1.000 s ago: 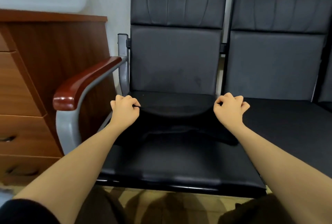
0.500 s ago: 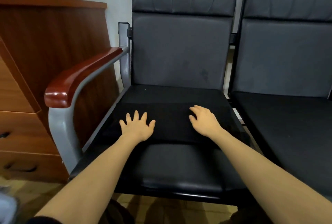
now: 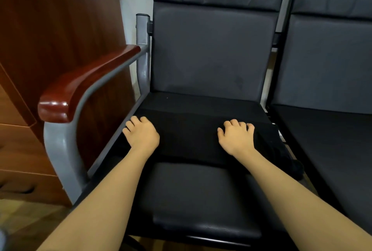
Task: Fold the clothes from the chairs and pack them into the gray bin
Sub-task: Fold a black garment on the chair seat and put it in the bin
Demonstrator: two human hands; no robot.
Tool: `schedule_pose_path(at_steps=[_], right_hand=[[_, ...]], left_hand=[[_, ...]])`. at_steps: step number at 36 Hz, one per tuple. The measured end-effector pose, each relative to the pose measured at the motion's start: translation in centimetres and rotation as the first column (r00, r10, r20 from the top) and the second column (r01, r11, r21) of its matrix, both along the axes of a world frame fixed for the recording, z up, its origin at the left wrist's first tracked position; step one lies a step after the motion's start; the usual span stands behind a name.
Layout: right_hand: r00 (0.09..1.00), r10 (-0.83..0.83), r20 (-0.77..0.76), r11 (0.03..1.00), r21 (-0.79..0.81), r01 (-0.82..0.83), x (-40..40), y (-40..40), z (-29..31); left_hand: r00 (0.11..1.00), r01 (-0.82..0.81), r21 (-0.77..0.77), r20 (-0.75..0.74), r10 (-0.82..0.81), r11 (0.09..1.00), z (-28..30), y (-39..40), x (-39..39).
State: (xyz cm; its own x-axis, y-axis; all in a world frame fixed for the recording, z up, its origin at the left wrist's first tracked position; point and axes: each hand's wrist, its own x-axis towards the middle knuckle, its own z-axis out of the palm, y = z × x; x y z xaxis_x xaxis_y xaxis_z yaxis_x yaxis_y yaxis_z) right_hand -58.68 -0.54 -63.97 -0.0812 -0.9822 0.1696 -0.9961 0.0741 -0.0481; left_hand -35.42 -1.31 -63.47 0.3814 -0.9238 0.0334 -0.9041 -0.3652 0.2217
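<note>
A black garment [image 3: 191,136] lies folded into a wide band across the seat of the left black chair [image 3: 193,194]. Its right end hangs off the seat's right edge. My left hand [image 3: 141,134] sits at the garment's left end with its fingers curled down onto the cloth. Toward the right end, my right hand [image 3: 236,137] rests on the band, its fingers bent and their tips dug into the fabric. No gray bin is clearly in view.
A red-brown wooden armrest [image 3: 80,85] on a grey metal frame stands just left of my left hand. A wooden drawer cabinet [image 3: 50,29] is behind it. A second black chair [image 3: 332,130] adjoins on the right.
My hands laid the garment down and pressed it flat, then slid apart toward its two ends. Their fingers have gone from spread flat to curled on the cloth.
</note>
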Motion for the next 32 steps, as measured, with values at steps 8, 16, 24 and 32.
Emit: schedule_pose_path(at_steps=[8,16,24,32], right_hand=[[0.975,0.198,0.105,0.971,0.115,-0.210,0.0,-0.4,-1.0],[0.984,0.178,0.032,0.953,0.244,-0.180,0.3,-0.2,-1.2],[0.942,0.159,0.295,0.968,0.143,-0.208,2.0,-0.2,-1.0],[0.989,0.005,0.151,0.964,-0.265,0.036,-2.0,1.9,0.3]], left_hand=[[0.993,-0.118,-0.040,-0.026,0.117,0.992,-0.7,-1.0,1.0],[0.999,0.041,-0.101,0.004,-0.040,0.994,-0.6,-1.3,1.3],[0.938,0.205,-0.406,-0.177,-0.296,0.891,1.0,0.0,0.8],[0.876,0.423,-0.386,-0.058,-0.479,0.820,3.2,1.5,-4.3]])
